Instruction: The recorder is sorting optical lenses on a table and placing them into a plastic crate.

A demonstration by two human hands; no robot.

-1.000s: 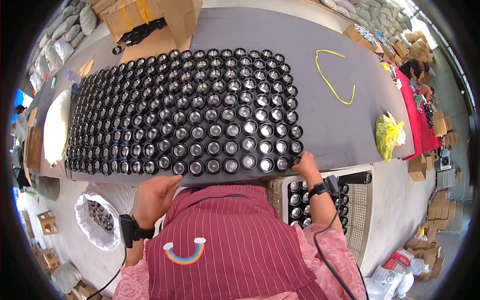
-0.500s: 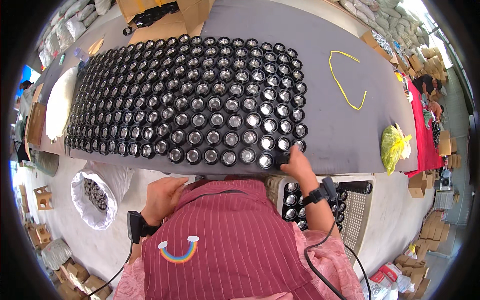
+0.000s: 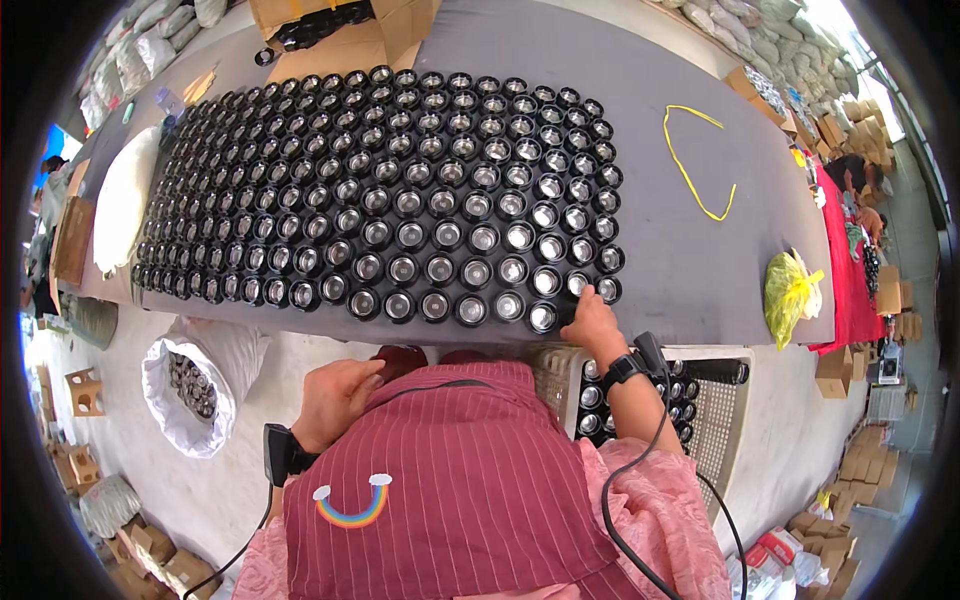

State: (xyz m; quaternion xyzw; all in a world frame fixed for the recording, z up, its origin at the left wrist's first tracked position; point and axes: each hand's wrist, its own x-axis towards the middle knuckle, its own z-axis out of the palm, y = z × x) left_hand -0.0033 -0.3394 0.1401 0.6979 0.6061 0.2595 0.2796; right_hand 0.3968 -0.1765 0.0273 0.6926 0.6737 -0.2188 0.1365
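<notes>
Many black round caps with shiny silver insides stand in close rows on the grey table. At the front right corner of these rows, my right hand has its fingers closed around a dark cap, mostly hidden by the hand. The cap is right beside the last ones in the front row. In front of my apron, off the table's near edge, my left hand is loosely curled, and nothing shows in it.
Below the table edge at right, a pale plastic crate holds more caps. A white sack of small parts stands at left. Yellow cord and a yellow-green bag lie on the table's right side. An opened carton sits at the back.
My right hand stays at the front right corner of the rows with the dark cap, now set closer among them. My left hand has curled slightly. The view has shifted a little.
</notes>
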